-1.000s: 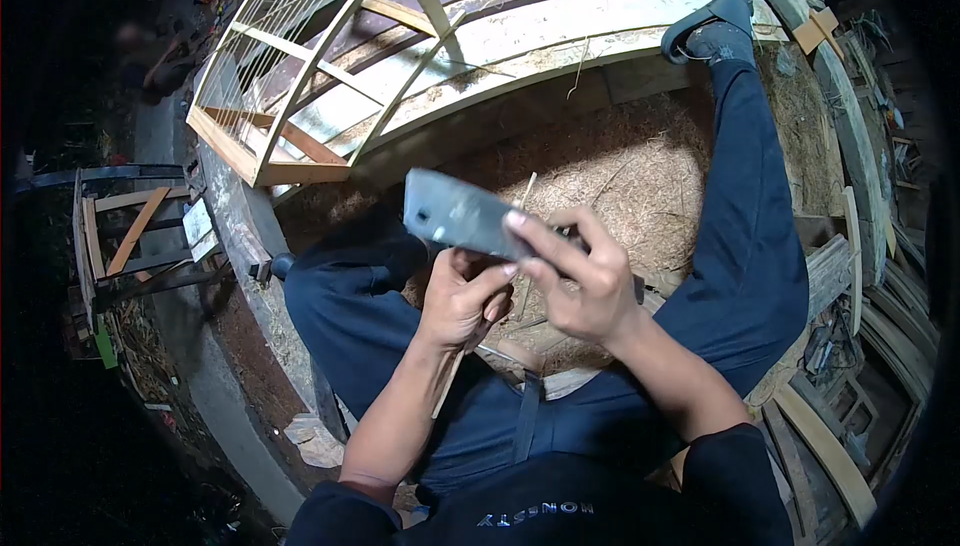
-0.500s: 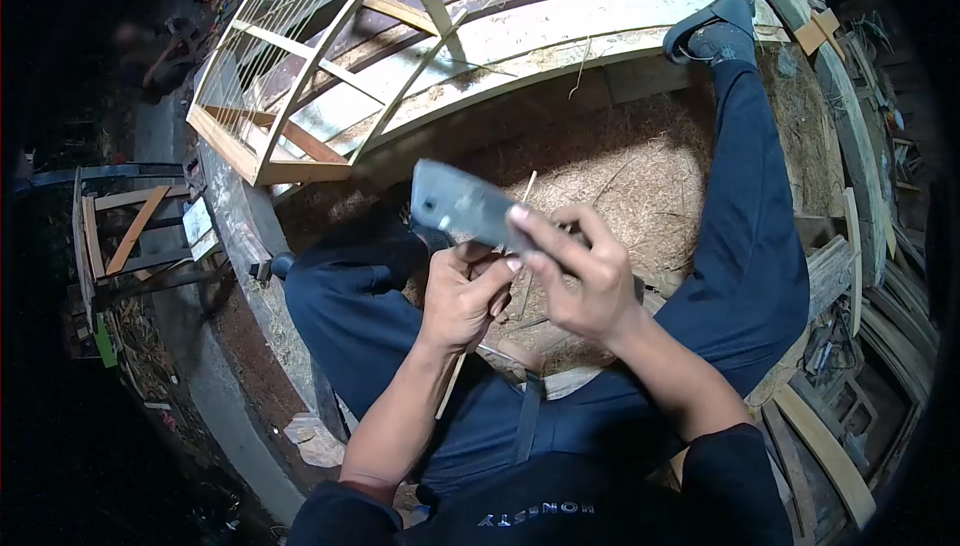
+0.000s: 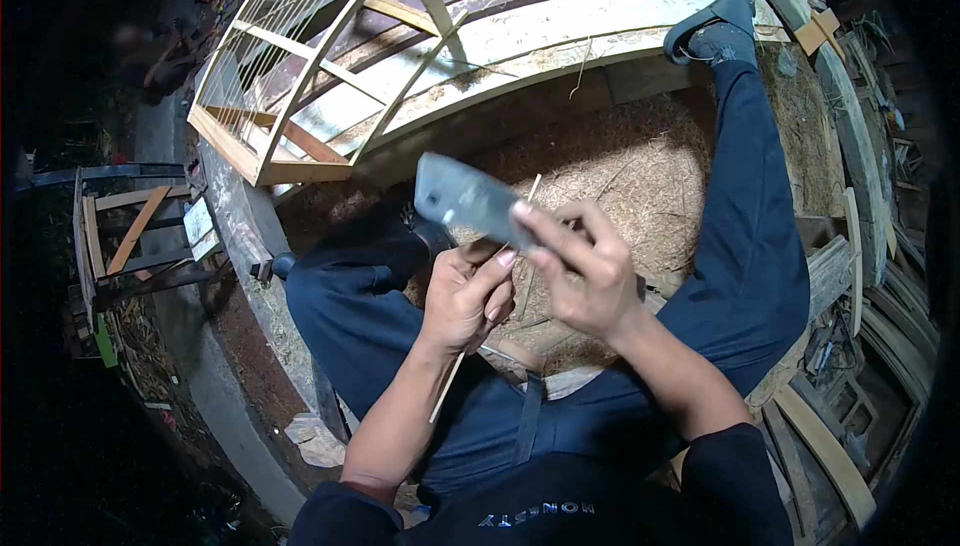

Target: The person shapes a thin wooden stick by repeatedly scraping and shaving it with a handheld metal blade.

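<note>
A broad grey metal blade [image 3: 465, 201] with a hole near its far corner is gripped by my right hand [image 3: 590, 271], the fingers closed round its near end. Below the blade, my left hand [image 3: 465, 296] pinches a thin pale wooden strip [image 3: 447, 388]. The strip runs down past the left wrist, and its upper end shows beyond the blade. The blade hides part of the strip and some left fingertips. Both hands are close together between my spread legs, above the shavings.
A curved wooden frame with thin wires [image 3: 320, 66] stands at the upper left on a pale plank [image 3: 520, 41]. Wood shavings [image 3: 640, 196] cover the ground between my legs. Curved wooden strips [image 3: 825, 451] lie at right. A person [image 3: 165, 61] is dimly visible at far left.
The blade has tilted slightly and shifted a little right with my right hand. The lower part of the strip has swung slightly and shows more clearly below my left hand.
</note>
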`<control>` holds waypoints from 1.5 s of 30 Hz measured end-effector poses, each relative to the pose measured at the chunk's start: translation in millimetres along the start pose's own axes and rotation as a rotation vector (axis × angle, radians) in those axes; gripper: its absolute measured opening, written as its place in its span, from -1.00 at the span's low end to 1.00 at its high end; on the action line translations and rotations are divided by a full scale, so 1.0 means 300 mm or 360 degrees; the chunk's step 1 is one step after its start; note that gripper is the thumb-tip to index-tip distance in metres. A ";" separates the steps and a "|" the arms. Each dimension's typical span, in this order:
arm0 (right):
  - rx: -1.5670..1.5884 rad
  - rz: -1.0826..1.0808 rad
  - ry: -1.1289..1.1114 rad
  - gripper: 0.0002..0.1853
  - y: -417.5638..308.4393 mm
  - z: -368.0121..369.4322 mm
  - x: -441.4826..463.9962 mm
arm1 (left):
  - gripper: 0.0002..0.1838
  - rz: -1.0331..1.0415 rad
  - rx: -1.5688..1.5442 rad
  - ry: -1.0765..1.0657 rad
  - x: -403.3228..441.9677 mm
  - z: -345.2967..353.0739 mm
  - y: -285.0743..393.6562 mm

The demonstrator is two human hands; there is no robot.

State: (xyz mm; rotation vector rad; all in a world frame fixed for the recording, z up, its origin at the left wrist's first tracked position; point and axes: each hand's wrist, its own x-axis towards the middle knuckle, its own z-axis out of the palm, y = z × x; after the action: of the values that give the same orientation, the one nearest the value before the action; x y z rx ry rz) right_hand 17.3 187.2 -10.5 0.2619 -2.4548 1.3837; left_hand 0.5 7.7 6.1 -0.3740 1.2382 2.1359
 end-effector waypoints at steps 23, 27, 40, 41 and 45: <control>-0.0093 0.0016 -0.0024 -0.52 0.000 -0.011 0.011 | -0.79 -0.0069 0.0037 -0.0098 0.006 0.002 0.006; -0.0150 -0.0015 -0.0053 -0.53 -0.009 -0.026 0.012 | -0.84 0.0020 0.0013 -0.0032 -0.005 -0.005 -0.015; -0.0063 -0.0008 0.0043 -0.51 0.019 -0.006 0.014 | -0.80 -0.0025 -0.0033 -0.0146 0.001 0.004 0.007; -0.0080 -0.0079 -0.0036 -0.52 0.004 -0.016 0.013 | -0.82 -0.0027 -0.0042 -0.0201 -0.001 -0.005 0.005; -0.0047 0.0000 -0.0005 -0.51 0.001 -0.008 0.007 | -0.85 -0.0075 0.0060 -0.0199 -0.007 -0.008 0.019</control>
State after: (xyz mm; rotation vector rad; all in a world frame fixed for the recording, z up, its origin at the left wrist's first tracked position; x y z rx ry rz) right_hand 15.6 189.4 -8.7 0.2579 -2.4757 1.3469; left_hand -1.6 2.7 9.8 -0.2470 1.1852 2.0606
